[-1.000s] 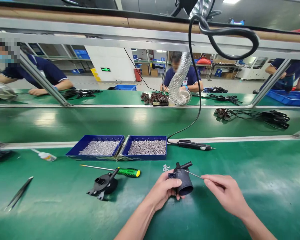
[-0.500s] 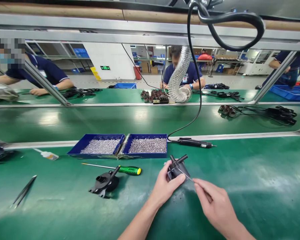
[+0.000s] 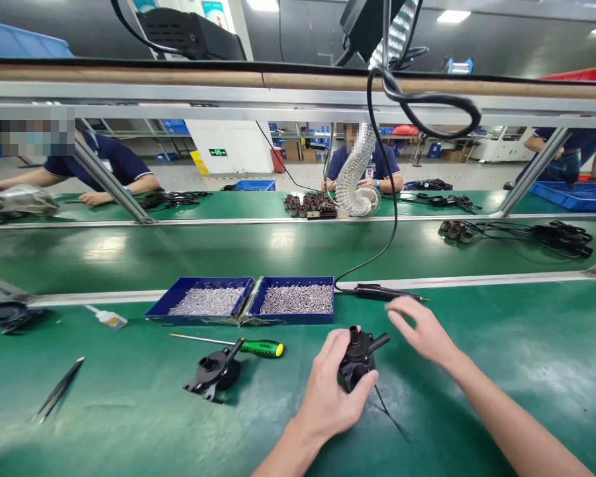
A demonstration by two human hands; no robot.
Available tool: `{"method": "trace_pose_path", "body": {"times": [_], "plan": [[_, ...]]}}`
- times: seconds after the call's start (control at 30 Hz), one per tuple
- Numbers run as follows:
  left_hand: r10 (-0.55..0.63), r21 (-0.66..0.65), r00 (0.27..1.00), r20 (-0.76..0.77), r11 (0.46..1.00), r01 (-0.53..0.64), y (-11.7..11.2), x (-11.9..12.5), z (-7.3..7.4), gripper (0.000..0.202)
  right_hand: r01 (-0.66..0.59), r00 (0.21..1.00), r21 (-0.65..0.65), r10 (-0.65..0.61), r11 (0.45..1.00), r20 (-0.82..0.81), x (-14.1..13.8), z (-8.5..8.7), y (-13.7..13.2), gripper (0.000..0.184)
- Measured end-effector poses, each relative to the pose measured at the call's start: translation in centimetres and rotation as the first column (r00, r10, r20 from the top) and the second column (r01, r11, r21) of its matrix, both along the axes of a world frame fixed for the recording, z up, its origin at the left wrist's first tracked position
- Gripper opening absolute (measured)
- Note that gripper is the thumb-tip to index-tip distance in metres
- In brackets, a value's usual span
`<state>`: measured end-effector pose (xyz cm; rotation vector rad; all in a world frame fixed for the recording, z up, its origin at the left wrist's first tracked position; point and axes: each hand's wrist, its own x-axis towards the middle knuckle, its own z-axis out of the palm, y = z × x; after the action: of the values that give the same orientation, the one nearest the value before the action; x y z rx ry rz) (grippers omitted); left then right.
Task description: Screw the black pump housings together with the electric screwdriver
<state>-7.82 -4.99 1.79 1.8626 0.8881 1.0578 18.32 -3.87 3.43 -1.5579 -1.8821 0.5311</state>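
My left hand (image 3: 335, 384) is closed around a small black pump-like part (image 3: 360, 351) with two pipe stubs, one pointing up and one to the right. A thin dark lead (image 3: 388, 412) trails from its underside onto the bench. My right hand (image 3: 420, 328) hovers at the right with fingers extended and nothing in them, just below the black electric screwdriver (image 3: 385, 292). A similar black pump-like part (image 3: 216, 372) lies to the left, beside a green-handled screwdriver (image 3: 262, 348).
Two blue trays (image 3: 292, 318) of small metal screws stand behind the hands. Tweezers (image 3: 59, 389) and a small white bottle (image 3: 110, 318) lie at the left. A black cable (image 3: 396, 199) hangs from the overhead frame. Co-workers (image 3: 114, 162) sit across the bench.
My right hand has let go of the thin lead at the part and moved up toward the electric screwdriver. The part has turned in my left hand. The view has tilted upward.
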Motion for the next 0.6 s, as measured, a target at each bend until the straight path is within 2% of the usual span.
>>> {"method": "trace_pose_path", "body": {"times": [0.07,0.13,0.23,0.3,0.4,0.5,0.57,0.6], "plan": [[-0.010,0.030,1.000,-0.007,0.999,0.011,-0.3,0.3,0.2,0.050,0.094,0.987,0.112,-0.107,0.989,0.122,0.9,-0.8,3.3,0.050],[-0.020,0.041,1.000,-0.018,0.999,0.021,-0.6,0.5,0.4,0.050,0.092,0.986,0.123,-0.107,0.988,0.127,0.8,-1.9,5.9,0.058],[-0.034,0.038,0.999,-0.026,0.999,0.035,-0.9,0.6,0.6,0.049,0.093,0.994,0.110,-0.098,0.990,0.043,0.2,-2.7,8.3,0.036],[-0.029,0.045,0.999,-0.021,0.999,0.030,-1.0,0.5,0.5,0.049,0.116,0.993,0.110,-0.111,0.987,-0.047,0.3,-2.1,9.0,0.030],[-0.011,0.084,1.000,-0.018,0.996,0.012,-1.1,0.5,0.1,0.048,0.176,0.960,0.118,-0.143,0.977,-0.242,0.9,0.6,8.6,0.035],[-0.016,0.171,0.999,-0.032,0.985,0.021,-1.4,0.6,-0.1,0.054,0.199,0.889,0.110,-0.132,0.974,-0.438,0.8,4.7,6.5,0.036],[-0.028,0.266,0.999,-0.043,0.963,0.038,-1.9,0.7,-0.1,0.065,0.177,0.804,0.090,-0.092,0.980,-0.587,0.1,8.2,4.3,0.030],[-0.036,0.317,0.998,-0.054,0.947,0.052,-2.2,0.8,-0.1,0.071,0.153,0.702,0.061,-0.065,0.986,-0.709,-0.4,10.0,3.1,0.029]]}}
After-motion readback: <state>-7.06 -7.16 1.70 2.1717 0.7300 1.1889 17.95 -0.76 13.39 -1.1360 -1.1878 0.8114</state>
